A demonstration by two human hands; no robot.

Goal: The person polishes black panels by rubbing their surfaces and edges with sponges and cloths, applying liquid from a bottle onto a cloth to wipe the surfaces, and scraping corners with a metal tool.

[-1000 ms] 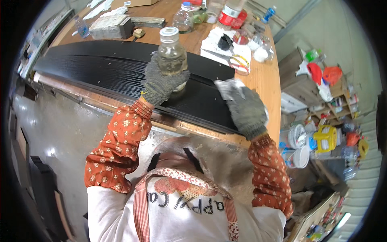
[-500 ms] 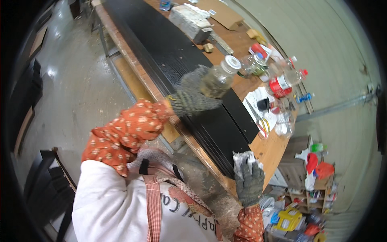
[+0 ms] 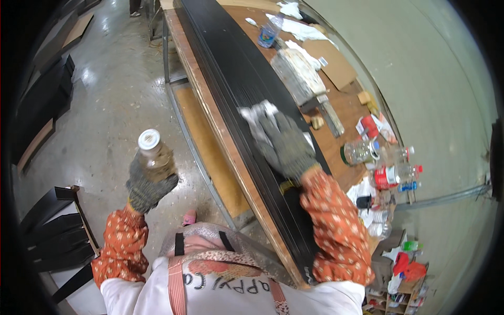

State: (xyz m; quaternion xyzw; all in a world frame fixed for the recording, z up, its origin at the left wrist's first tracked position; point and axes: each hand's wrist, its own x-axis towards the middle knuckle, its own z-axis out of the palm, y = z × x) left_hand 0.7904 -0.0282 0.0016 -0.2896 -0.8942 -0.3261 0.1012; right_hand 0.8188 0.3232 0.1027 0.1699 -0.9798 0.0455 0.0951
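Observation:
My left hand, in a grey knit glove, is wrapped round a clear glass jar with a white lid. It holds the jar upright over the floor, left of the workbench. My right hand, gloved the same way, presses a crumpled white cloth onto a long black panel. The panel has grooved edges and lies along the bench. Part of the cloth is hidden under the right fingers.
On the workbench, right of the panel, lie a whitish block, a cardboard piece and several plastic bottles. More black panels stand at the left. A cluttered shelf is at the lower right.
My left hand has carried the jar left, from above the panel to over the floor. My right hand has slid the cloth from the panel's near end farther up along it.

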